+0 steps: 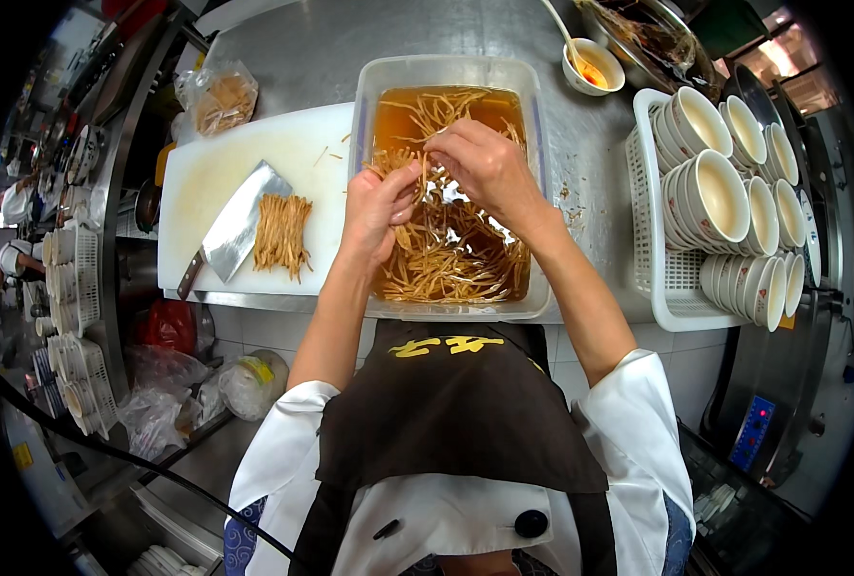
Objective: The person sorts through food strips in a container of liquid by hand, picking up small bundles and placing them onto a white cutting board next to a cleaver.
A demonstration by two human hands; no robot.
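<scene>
Above a clear plastic tub (536,230) of amber liquid, both my hands are raised close together. My left hand (379,213) is closed round a small bunch of thin brown food strips (387,165), whose ends stick out past the fingers. Beside it, my right hand (489,171) pinches at a single strip near the left thumb; its fingertips are partly hidden. Many more brown strips (446,274) lie soaking in the tub, mostly in its near half. To the left, a pile of cut strips (283,235) rests on a white cutting board (197,182), against a cleaver (245,226).
A plastic bag of brown food (224,104) lies at the board's far left corner. On the right, a white basket (643,211) holds several stacked bowls (720,197). Farther back stand a bowl with a spoon (595,69) and a metal basin (657,43). The steel counter's edge runs before me.
</scene>
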